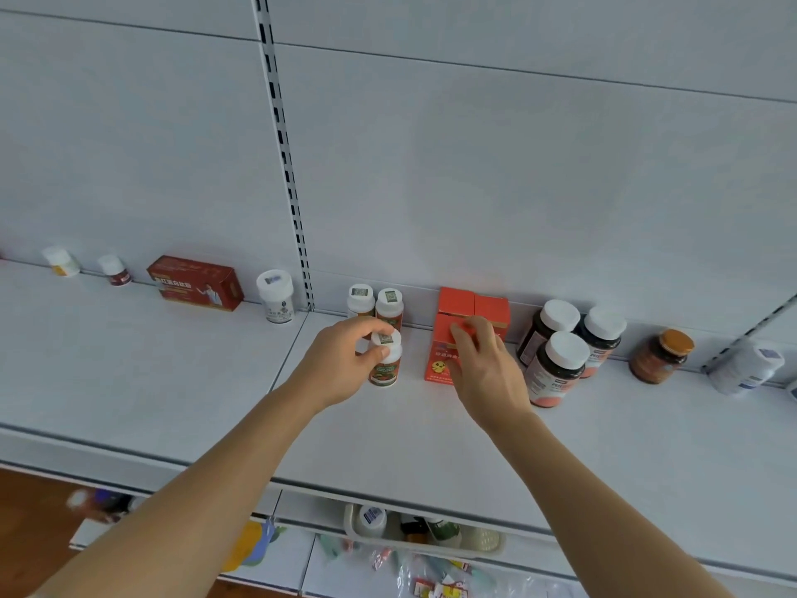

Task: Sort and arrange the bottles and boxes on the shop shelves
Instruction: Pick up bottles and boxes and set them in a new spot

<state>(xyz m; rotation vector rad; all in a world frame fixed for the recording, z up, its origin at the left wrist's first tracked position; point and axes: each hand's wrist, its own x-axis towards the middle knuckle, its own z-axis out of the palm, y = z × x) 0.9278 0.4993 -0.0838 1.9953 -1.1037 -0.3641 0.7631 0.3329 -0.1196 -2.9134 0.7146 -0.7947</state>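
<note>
Head view: left hand (pixel 340 360) pinches the cap of a light, rigid bottle (pixel 385 360) on the shelf (pixel 431 425), while right hand (pixel 483 364) grips a stiff orange box (pixel 446 338) beside it, best held by its sides.

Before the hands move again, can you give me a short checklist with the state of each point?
1. Left hand grips the small white-capped bottle with the green and red label near its cap: ok.
2. That bottle stands upright: ok.
3. Right hand rests on the front orange cardboard box: ok.
4. Firm hold on the box: cannot tell.
5. Three dark white-capped bottles beside the box stand upright: ok.
</note>
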